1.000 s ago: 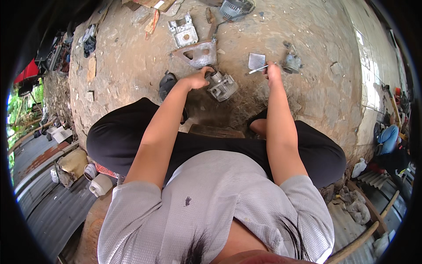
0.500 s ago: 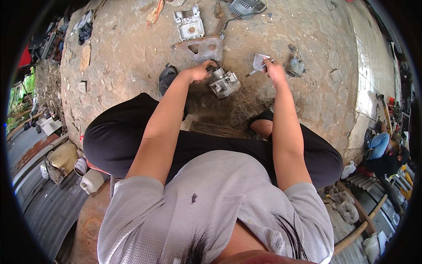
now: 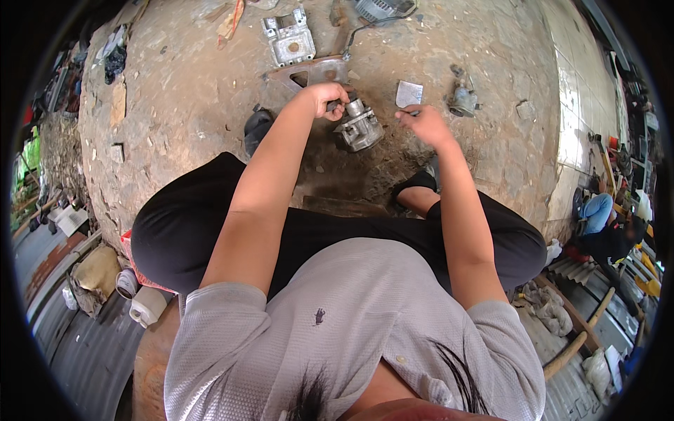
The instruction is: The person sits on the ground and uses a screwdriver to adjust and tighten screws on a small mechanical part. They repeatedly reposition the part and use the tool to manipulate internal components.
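My left hand (image 3: 328,100) is closed at the upper left side of a grey cast-metal part (image 3: 363,131) that looks like a carburetor. Its fingers pinch a dark piece there; whether this is fixed to the casting I cannot tell. To the right, my right hand (image 3: 425,125) hovers above the ground, thumb and fingers pinched round a slim tool (image 3: 414,113), mostly hidden, with only a dark bit showing. Just beyond those fingers lies a small pale grey square sheet (image 3: 409,93).
A small metal part (image 3: 462,102) lies at right; a black rounded object (image 3: 259,130) is left of the casting. Farther off are a silver cover (image 3: 289,43), a flat bracket (image 3: 309,73) and a grey finned part (image 3: 379,10). Another person (image 3: 607,235) sits at far right.
My right hand has drawn left and slightly nearer, off the pale sheet, and the tool now shows less. My left hand's fingers have shifted a little at the casting, which has turned slightly.
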A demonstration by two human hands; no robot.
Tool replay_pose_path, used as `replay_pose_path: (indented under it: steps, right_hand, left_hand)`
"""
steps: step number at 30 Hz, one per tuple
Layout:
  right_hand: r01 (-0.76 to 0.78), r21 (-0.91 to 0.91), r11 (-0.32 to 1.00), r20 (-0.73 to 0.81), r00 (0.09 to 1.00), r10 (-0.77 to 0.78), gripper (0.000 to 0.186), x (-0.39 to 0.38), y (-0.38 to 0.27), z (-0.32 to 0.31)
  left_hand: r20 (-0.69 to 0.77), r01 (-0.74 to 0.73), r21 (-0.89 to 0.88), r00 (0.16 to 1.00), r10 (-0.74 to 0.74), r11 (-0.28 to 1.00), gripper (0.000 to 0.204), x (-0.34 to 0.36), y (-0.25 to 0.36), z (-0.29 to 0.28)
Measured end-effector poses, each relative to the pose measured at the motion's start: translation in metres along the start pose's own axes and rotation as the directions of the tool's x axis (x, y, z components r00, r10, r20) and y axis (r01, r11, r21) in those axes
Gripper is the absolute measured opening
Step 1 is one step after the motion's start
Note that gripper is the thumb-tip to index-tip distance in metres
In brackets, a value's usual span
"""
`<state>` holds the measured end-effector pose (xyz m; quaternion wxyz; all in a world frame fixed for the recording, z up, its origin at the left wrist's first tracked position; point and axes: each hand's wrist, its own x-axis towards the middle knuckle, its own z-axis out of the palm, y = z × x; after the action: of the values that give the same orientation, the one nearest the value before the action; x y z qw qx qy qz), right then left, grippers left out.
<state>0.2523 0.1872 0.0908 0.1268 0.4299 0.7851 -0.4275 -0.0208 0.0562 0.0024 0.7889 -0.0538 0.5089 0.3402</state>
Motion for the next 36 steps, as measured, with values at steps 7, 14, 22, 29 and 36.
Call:
replay_pose_path:
  steps: [7,14,22,29,36]
  right_hand:
    - [-0.088,-0.204,0.975,-0.197,0.979,0.047,0.038,-0.013,0.029,0.025]
    - [0.090,0.454,0.886,-0.101,0.994,-0.049,0.034,-0.010,0.033,0.034]
    - [0.069,0.445,0.893,-0.146,0.989,-0.004,0.032,-0.010,0.021,0.031]
    - [-0.074,0.110,0.991,-0.219,0.971,0.097,0.030,0.000,0.015,0.028]
    - [-0.035,0.075,0.997,-0.264,0.963,0.054,0.035,-0.003,0.022,0.015]
  left_hand:
    - [0.011,-0.053,-0.170,0.998,0.055,0.984,0.049,0.015,0.005,0.000]
    - [0.053,-0.038,-0.218,0.997,0.050,0.975,0.042,0.015,0.014,-0.006]
    - [0.066,-0.033,-0.263,0.996,0.053,0.964,0.036,0.017,0.015,-0.018]
    - [0.011,-0.088,-0.294,0.995,0.095,0.952,0.028,0.023,0.013,-0.011]
    - [-0.092,-0.111,-0.408,0.993,0.080,0.906,0.011,0.035,0.020,0.005]
